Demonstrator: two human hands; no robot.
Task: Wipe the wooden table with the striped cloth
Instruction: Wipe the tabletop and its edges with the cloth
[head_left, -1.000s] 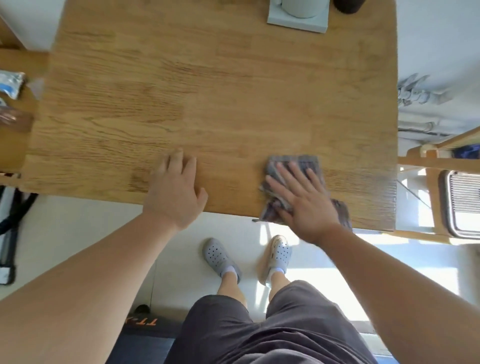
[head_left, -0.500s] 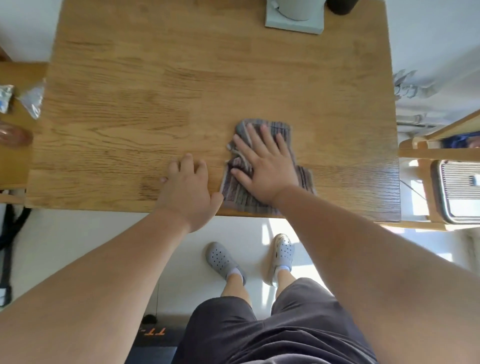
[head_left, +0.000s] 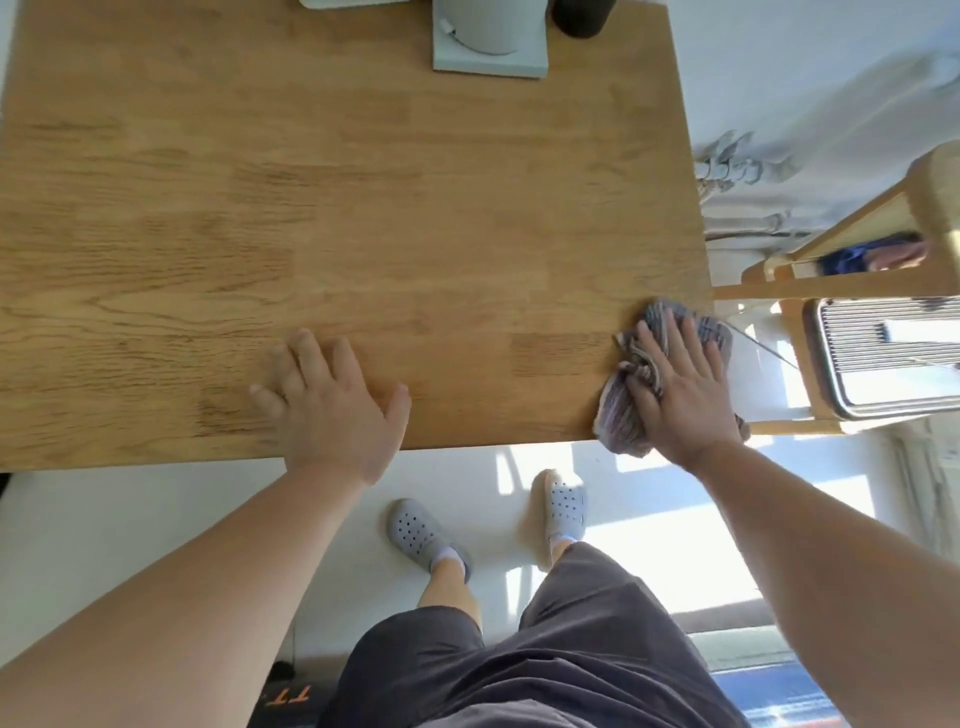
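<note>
The R hand (head_left: 680, 395) lies flat on the striped cloth (head_left: 621, 418), fingers (head_left: 678, 338) straight & pressing, not curled round it. The cloth sits bunched at the near R corner of the wooden surface (head_left: 363, 218), bits hanging past the edge. The L hand (head_left: 332, 410) rests near the front edge, fingers spread, holding nothing. Could go wrong: 1 push to the R & the cloth may slide off to the floor (head_left: 104, 509), as nothing grips it. Around: a grey base (head_left: 491, 57) & a dark round thing (head_left: 582, 18) at the far edge; a far wipe could bump them. A wooden frame (head_left: 831, 283) stands just beside the R side.
</note>
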